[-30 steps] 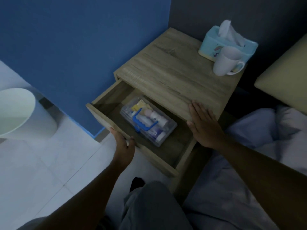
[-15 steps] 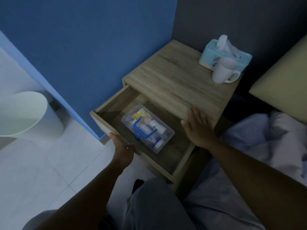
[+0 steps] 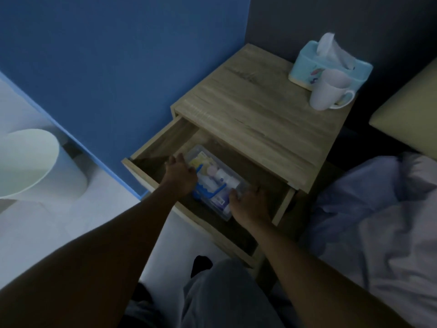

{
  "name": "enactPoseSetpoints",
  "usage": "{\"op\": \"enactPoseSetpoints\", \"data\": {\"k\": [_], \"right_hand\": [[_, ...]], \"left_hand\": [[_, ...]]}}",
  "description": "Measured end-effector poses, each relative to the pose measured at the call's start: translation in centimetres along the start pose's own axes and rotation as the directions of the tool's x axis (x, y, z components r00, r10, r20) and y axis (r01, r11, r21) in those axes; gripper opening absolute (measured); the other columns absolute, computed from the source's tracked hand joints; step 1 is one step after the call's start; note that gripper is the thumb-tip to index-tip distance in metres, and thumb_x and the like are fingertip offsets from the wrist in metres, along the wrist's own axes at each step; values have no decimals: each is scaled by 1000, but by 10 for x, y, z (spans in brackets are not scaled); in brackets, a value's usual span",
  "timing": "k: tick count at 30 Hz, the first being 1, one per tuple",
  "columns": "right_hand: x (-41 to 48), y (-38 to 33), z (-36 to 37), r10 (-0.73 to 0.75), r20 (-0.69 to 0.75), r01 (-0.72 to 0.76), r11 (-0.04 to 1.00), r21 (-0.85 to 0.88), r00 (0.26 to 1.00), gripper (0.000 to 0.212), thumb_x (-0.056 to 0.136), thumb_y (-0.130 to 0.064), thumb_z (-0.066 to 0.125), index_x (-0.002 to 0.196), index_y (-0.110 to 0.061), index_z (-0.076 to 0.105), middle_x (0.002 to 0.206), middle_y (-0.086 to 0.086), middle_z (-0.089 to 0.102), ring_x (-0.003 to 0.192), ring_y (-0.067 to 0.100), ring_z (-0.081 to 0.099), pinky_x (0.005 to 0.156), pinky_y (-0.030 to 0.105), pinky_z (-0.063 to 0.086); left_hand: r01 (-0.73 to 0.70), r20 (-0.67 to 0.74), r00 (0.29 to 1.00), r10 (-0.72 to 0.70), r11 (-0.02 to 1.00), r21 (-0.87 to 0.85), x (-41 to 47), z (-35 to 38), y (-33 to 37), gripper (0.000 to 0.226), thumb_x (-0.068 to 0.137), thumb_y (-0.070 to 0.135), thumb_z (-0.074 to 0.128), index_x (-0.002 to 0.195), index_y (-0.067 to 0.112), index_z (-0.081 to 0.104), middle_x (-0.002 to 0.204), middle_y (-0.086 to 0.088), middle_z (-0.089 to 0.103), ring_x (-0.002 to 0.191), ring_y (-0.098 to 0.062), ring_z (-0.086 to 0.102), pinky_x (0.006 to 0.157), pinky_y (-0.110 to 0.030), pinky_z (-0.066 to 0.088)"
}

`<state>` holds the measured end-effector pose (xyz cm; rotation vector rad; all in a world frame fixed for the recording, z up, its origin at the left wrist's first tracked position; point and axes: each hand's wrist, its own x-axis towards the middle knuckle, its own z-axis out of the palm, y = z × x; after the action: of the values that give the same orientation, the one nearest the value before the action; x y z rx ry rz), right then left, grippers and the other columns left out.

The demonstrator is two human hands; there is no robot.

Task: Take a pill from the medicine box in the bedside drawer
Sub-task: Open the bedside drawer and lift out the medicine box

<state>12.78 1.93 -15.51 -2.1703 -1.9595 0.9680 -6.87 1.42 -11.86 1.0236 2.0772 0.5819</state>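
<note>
Dim room, view from above. Drawer (image 3: 151, 147) of nightstand (image 3: 264, 119) pulled out. Clear box (image 3: 220, 185) with blue handle (image 3: 208, 191) lying on drawer floor, set diagonally, bottles and packets visible through lid.

Left hand (image 3: 181, 176) inside drawer at box's left end, fingers curled over its edge, touching it. Right hand (image 3: 250, 204) inside drawer at box's right end, fingers curled against that edge. Both grips around the box ends; whether box lifted off drawer floor, cannot tell. Lid closed as far as visible. No single pill distinguishable through the plastic.

On nightstand top, far right corner: tissue box (image 3: 331, 65), tissue standing up from slot; white mug (image 3: 327, 92) just in front, touching or nearly so, handle to the right.

Left of nightstand: blue wall (image 3: 106, 55); pale bin (image 3: 30, 164) on floor, well apart from drawer. Right: bedding (image 3: 378, 209), cushion (image 3: 411, 119). Grey trouser knee (image 3: 227, 294) at bottom centre.
</note>
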Motion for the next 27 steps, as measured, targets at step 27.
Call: {"op": "enactPoseSetpoints", "data": {"k": [27], "right_hand": [[-18, -62, -109, -106, 150, -38, 682, 730, 983, 66, 72, -49, 84, 125, -22, 57, 102, 7, 75, 64, 12, 78, 48, 24, 59]], "left_hand": [[-13, -460, 888, -16, 998, -61, -23, -97, 40, 61, 77, 67, 58, 114, 19, 65, 112, -8, 68, 108, -33, 63, 85, -34, 47]]}}
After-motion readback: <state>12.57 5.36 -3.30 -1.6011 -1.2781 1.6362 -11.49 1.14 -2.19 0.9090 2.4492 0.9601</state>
